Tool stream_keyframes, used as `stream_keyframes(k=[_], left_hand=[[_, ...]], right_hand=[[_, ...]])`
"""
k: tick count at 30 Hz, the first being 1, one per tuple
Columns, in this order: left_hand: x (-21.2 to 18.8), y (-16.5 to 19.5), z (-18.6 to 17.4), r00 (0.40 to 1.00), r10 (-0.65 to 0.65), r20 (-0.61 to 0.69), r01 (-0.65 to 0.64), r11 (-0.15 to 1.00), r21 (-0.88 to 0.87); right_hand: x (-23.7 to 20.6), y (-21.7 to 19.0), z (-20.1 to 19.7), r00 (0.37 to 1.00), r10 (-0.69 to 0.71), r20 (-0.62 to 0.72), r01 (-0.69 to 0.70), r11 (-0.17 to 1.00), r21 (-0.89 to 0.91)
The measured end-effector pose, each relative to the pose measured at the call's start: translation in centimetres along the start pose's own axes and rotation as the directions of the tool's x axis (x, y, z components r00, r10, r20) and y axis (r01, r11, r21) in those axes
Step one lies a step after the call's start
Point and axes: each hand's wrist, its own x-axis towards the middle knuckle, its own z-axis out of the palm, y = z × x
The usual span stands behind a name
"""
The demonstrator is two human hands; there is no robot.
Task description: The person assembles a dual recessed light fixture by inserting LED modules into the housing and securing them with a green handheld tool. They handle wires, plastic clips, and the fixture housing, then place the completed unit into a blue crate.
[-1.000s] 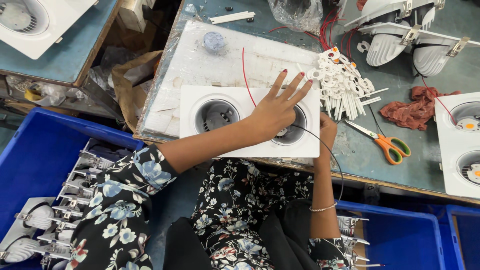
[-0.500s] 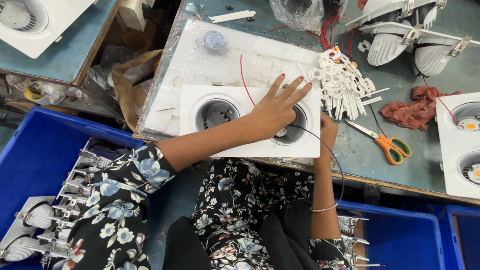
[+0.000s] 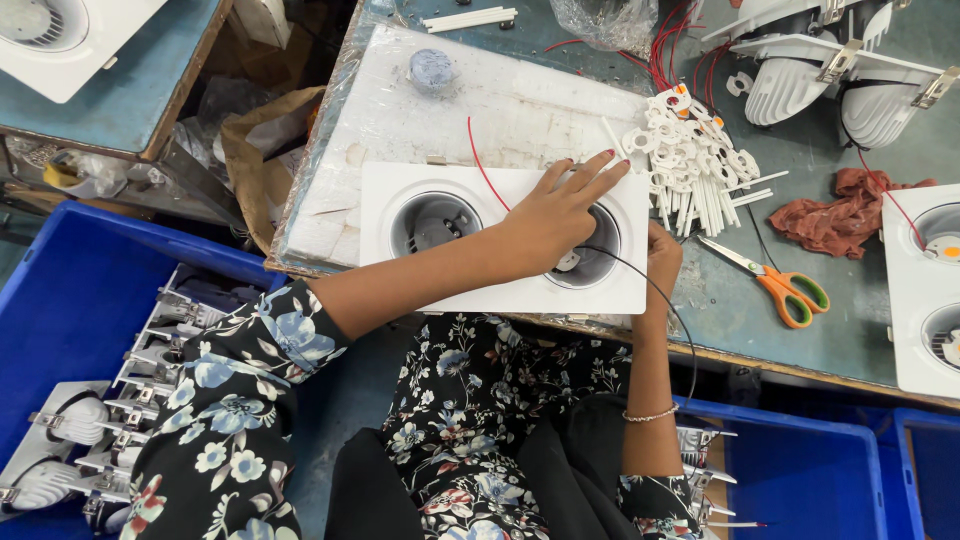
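Observation:
A white rectangular lamp housing [image 3: 500, 295] with two round openings lies on a white foam slab [image 3: 480, 110] at the bench's near edge. My left hand [image 3: 555, 215] is spread flat over the right-hand opening, pressing on the housing. My right hand [image 3: 662, 262] grips the housing's right edge, mostly hidden behind it. A red wire [image 3: 485, 165] and a black wire [image 3: 660, 295] run out from under my left hand.
A heap of small white plastic parts [image 3: 695, 165] lies right of the housing. Orange-handled scissors [image 3: 785, 290] and a red rag [image 3: 845, 215] lie further right. More white lamp fixtures [image 3: 925, 290] lie at the right and top. Blue crates [image 3: 70, 300] flank my lap.
My left hand's fingers have drawn slightly closer together on the housing. The rest looks the same.

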Motion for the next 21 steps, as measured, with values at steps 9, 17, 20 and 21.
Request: stream_keyframes(k=[9, 17, 20, 21], left_hand=[[-0.1, 0.8, 0.3, 0.999, -0.007, -0.044, 0.012, 0.994, 0.11], [0.0, 1.2, -0.7, 0.999, -0.021, 0.039, 0.016, 0.993, 0.113], [0.1, 1.3, -0.4, 0.999, -0.035, 0.031, 0.031, 0.992, 0.124], [0.2, 1.3, -0.3, 0.999, -0.044, 0.027, 0.041, 0.992, 0.123]], right_hand=[[0.0, -0.4, 0.3, 1.0, 0.028, 0.005, -0.028, 0.998, 0.048], [-0.1, -0.4, 0.1, 0.999, 0.033, 0.009, -0.034, 0.995, 0.095], [-0.2, -0.3, 0.2, 1.0, 0.028, 0.01, -0.028, 0.996, 0.085], [-0.1, -0.3, 0.2, 1.0, 0.025, 0.009, -0.025, 0.997, 0.079]])
